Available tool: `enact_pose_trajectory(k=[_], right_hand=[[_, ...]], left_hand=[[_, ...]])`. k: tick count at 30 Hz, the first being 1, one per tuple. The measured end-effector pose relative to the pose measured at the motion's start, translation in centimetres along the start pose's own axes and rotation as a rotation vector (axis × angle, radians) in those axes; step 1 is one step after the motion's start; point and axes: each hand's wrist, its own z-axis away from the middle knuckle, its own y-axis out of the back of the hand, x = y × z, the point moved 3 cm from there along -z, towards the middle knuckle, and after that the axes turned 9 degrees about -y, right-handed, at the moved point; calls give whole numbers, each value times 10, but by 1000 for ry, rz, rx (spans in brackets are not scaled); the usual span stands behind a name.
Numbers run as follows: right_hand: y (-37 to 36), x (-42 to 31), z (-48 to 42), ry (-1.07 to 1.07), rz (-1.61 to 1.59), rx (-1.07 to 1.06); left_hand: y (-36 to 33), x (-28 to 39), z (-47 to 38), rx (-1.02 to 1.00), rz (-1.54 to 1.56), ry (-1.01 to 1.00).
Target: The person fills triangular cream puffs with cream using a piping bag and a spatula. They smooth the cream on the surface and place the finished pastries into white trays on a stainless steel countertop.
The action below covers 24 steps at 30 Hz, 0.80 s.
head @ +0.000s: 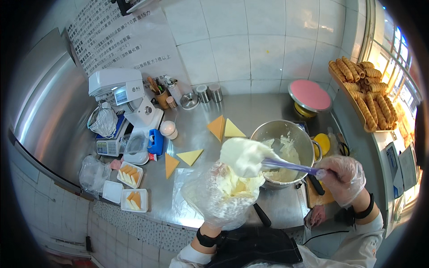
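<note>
In a clear plastic glove, my right hand [342,181] grips the purple handle of a spatula [285,164], whose head is covered by a big mass of white cream [243,155]. My left hand [226,201], gloved too, holds up a plastic bag filled with cream [239,186], its mouth spread wide beneath the loaded spatula. Behind the bag stands a steel pot [303,134] with cream smeared on its inner wall. Triangular cake slices, orange-brown [217,127] and pale yellow [191,157], lie on the steel table [201,110]. The left fingers are partly hidden by the bag.
At left are a white stand mixer [134,97], a scale [108,148], a blue tape dispenser [156,142] and trays of cake slices [140,208]. A black-handled tool [262,215] lies at the front edge. A pink-topped turntable [310,95] and a tray of pastry rolls [353,106] stand right.
</note>
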Motion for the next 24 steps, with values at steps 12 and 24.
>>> enact_pose_trajectory(k=[12, 24], right_hand=[[19, -35, -24, 551, 466, 269], [-21, 84, -31, 391, 890, 29]], left_hand=[[14, 27, 17, 41, -90, -99], [21, 29, 30, 88, -31, -50]])
